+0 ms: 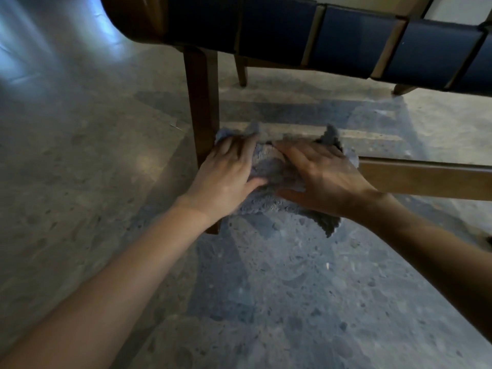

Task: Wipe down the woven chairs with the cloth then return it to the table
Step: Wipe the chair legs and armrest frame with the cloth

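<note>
Here, the cloth (269,166) drapes the chair's low rail (426,177), beside the leg (202,102).
Fingers over and thumbs beneath, the left hand (229,169) and right hand (319,174) clasp it; soft, light, limp: probably best gripped bunched.

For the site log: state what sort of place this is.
Probably an indoor dining or lounge room. A wooden chair with woven blue straps stands on a speckled stone floor; left hand and right hand hold a grey cloth on its low rail.
</note>
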`<state>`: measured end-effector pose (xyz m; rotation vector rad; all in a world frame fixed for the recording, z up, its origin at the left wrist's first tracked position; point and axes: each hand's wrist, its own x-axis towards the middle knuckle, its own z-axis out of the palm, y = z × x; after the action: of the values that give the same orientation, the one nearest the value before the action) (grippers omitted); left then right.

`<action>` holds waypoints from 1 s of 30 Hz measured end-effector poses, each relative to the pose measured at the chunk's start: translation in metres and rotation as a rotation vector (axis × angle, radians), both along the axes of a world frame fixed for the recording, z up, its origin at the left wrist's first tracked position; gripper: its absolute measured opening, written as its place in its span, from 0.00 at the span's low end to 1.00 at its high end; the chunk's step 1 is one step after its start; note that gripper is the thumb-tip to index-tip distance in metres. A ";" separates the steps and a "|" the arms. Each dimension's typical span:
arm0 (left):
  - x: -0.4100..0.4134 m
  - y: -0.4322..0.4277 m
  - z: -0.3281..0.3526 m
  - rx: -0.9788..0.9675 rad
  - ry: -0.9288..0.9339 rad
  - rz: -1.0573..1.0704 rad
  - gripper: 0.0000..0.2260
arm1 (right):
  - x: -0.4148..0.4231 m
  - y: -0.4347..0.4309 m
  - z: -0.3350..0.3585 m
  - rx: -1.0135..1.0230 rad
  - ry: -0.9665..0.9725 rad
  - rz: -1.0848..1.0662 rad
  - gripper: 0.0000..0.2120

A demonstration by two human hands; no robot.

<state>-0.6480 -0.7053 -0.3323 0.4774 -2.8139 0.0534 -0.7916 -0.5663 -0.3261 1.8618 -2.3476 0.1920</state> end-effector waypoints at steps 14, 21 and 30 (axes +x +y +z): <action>-0.022 -0.005 -0.016 -0.479 -0.145 0.210 0.40 | -0.036 -0.020 -0.022 -0.124 0.253 0.149 0.33; -0.065 0.027 -0.015 -0.343 -0.177 0.128 0.39 | -0.066 0.017 -0.020 -0.005 0.222 0.078 0.35; -0.147 0.096 -0.006 -0.250 -0.291 -0.026 0.42 | -0.121 0.101 -0.006 0.111 0.309 -0.022 0.34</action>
<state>-0.7947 -0.6098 -0.3380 0.4007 -3.0342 0.5009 -0.9130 -0.4653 -0.3324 1.7633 -2.2031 -0.2170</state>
